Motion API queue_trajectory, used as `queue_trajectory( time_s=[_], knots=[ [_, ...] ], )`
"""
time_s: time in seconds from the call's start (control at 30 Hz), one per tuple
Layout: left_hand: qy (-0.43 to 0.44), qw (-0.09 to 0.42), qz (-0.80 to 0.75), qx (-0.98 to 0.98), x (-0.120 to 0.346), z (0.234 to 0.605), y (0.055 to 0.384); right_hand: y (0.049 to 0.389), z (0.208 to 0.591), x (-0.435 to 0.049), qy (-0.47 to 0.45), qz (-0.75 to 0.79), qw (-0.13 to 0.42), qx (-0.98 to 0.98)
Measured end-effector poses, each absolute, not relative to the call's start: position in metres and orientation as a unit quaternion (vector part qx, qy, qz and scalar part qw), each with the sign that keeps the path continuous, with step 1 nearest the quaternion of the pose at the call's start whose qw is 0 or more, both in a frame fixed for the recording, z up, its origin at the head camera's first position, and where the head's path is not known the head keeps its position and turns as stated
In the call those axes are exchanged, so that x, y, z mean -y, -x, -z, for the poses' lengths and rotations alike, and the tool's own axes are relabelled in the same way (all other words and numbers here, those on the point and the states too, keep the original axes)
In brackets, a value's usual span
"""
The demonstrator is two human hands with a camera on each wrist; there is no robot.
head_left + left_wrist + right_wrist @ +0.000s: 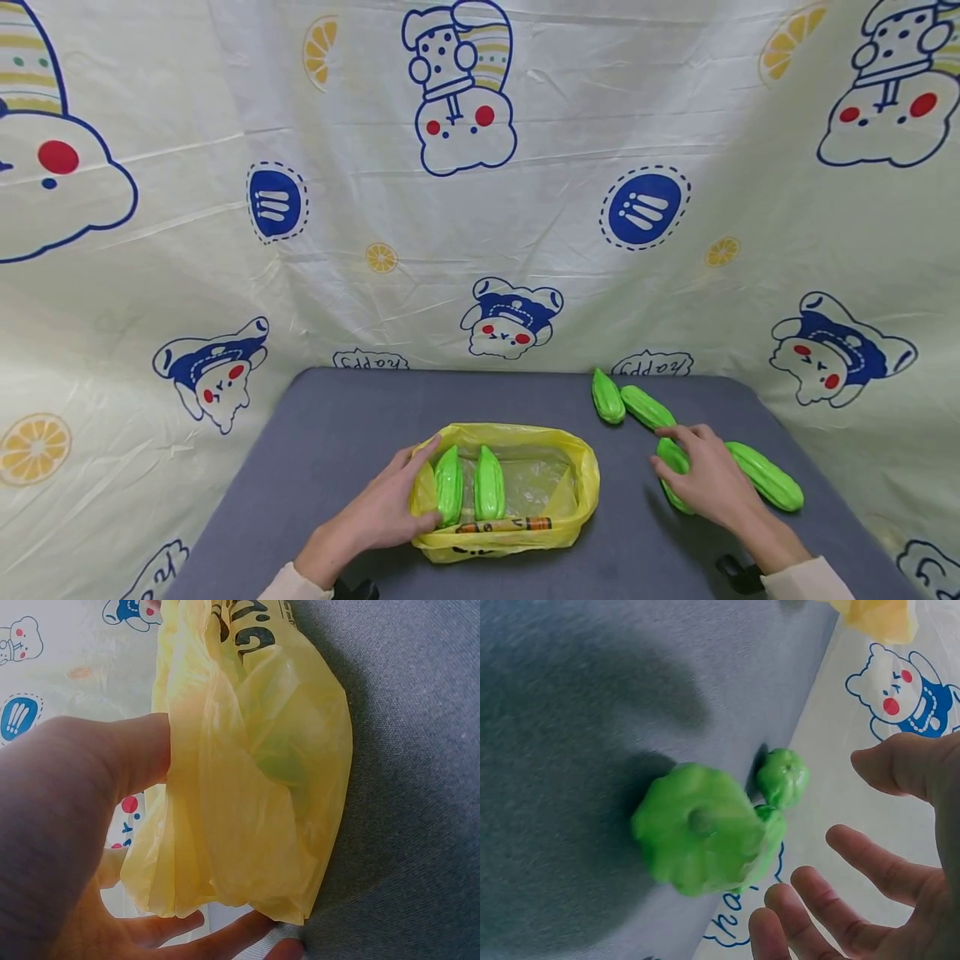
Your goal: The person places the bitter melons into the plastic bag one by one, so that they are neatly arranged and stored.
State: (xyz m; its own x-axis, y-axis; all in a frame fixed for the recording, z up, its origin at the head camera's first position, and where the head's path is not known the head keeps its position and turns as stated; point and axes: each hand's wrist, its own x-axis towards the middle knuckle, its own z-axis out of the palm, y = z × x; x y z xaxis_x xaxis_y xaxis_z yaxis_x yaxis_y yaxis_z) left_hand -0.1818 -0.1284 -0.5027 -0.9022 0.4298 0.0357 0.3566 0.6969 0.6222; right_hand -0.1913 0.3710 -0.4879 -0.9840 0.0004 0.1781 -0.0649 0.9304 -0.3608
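Note:
My left hand (384, 504) holds the left end of a yellow plastic bag (587, 487), its thumb at the front rim and its fingers round the far side. Inside the bag lie two green ridged gourds, one (448, 487) by the left hand and the other (490, 483) beside it. My right hand (708, 471) hovers over a third gourd (672, 454) on the table, which it partly hides. In the right wrist view its fingers (877, 866) are spread, apart from the gourd (697, 832) whose stem end faces the camera.
More gourds lie on the grey table (360, 408): one (765, 477) right of the right hand, another (647, 407) just behind it, and one (607, 397) near the back edge. A patterned white sheet (555, 225) hangs behind the table.

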Motion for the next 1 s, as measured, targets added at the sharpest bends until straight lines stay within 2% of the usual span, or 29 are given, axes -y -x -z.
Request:
queue_trajectory(
  time_s=[1.0],
  knots=[
    [-0.207, 0.064, -0.327, -0.92, 0.128, 0.503, 0.181, 0.196, 0.515, -0.398, -0.007, -0.181, 0.059, 0.982]
  ],
)
